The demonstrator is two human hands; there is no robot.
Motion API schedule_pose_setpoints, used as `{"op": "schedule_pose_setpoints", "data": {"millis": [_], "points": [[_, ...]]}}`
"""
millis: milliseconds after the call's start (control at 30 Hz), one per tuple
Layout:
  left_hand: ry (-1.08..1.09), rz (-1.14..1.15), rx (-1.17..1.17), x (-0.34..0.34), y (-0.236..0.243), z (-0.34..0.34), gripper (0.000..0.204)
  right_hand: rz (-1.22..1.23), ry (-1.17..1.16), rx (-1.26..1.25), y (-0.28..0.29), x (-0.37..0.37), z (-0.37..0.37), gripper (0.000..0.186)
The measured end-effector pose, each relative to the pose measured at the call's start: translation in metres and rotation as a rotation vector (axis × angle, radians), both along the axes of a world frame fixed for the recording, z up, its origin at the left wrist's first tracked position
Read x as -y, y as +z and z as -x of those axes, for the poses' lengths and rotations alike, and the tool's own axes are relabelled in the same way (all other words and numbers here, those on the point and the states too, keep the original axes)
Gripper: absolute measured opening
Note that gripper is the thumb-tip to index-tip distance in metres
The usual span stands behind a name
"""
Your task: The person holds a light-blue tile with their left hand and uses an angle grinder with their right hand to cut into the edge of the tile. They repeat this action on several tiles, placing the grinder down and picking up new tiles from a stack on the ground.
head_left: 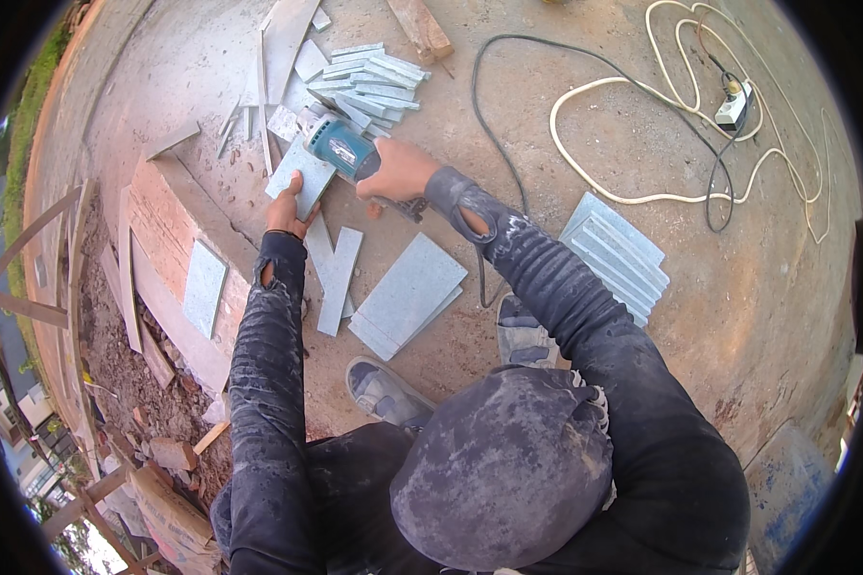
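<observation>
Teal grinder [343,149] | right fingers [385,165] curled round | grey tile [313,184] | left fingers [295,186] pinching edge

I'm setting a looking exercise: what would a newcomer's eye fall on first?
Probably the teal power tool in the right grip, upper middle, by the pale tile the left grip holds. Next, the dusty cap at lower middle, and the cream cable looping at upper right.

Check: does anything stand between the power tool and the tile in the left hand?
Nothing visible does. The teal power tool in the right hand has its head at the far end of the tile, which the left hand holds from the near side. I cannot tell whether they touch.
</observation>
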State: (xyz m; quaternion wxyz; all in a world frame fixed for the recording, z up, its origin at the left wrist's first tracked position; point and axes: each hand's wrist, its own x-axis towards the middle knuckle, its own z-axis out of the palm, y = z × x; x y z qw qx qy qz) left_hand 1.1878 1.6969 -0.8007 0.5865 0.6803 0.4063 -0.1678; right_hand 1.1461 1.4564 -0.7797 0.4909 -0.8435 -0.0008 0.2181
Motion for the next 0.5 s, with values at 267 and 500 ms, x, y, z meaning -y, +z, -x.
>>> {"op": "schedule_pose_setpoints", "data": {"millis": [267, 500], "points": [[0.024, 0.003, 0.002, 0.0005, -0.0016, -0.0006, 0.048, -0.003, -0.012, 0.050, -0.0034, 0.0015, 0.0036, 0.063], [0.015, 0.015, 0.001, -0.0013, -0.0015, -0.0005, 0.047, -0.004, -0.019, 0.016, -0.0031, 0.0022, 0.0060, 0.063]]}}
